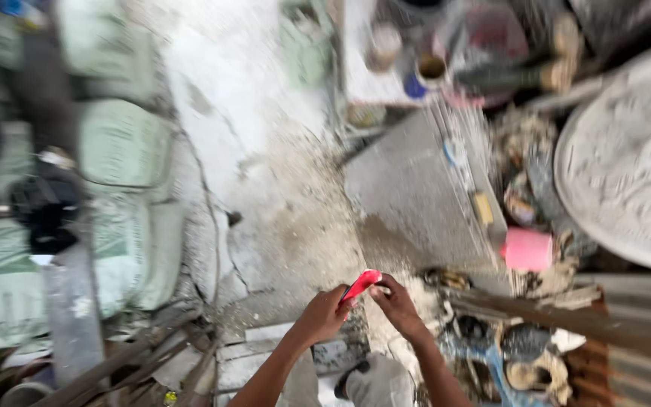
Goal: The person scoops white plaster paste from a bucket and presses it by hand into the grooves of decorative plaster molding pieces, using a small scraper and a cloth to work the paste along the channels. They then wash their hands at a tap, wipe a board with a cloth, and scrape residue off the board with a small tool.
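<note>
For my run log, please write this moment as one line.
left hand: holds red flat object | right hand: holds same object | below: cracked dusty floor | view: blurred

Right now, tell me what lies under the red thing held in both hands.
Below the red object, pinched by the left hand and right hand, lies dusty cracked concrete floor with pale rubble. The spot directly beneath is covered by the hands.

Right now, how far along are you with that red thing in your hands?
Early, as far as the blurred view shows. Done: the small red item is picked up and held over the dusty concrete floor. In hand: the left hand and right hand both pinch it at its ends. Left: whether it is open or changed cannot be told. The pink cup stands untouched to the right.
</note>
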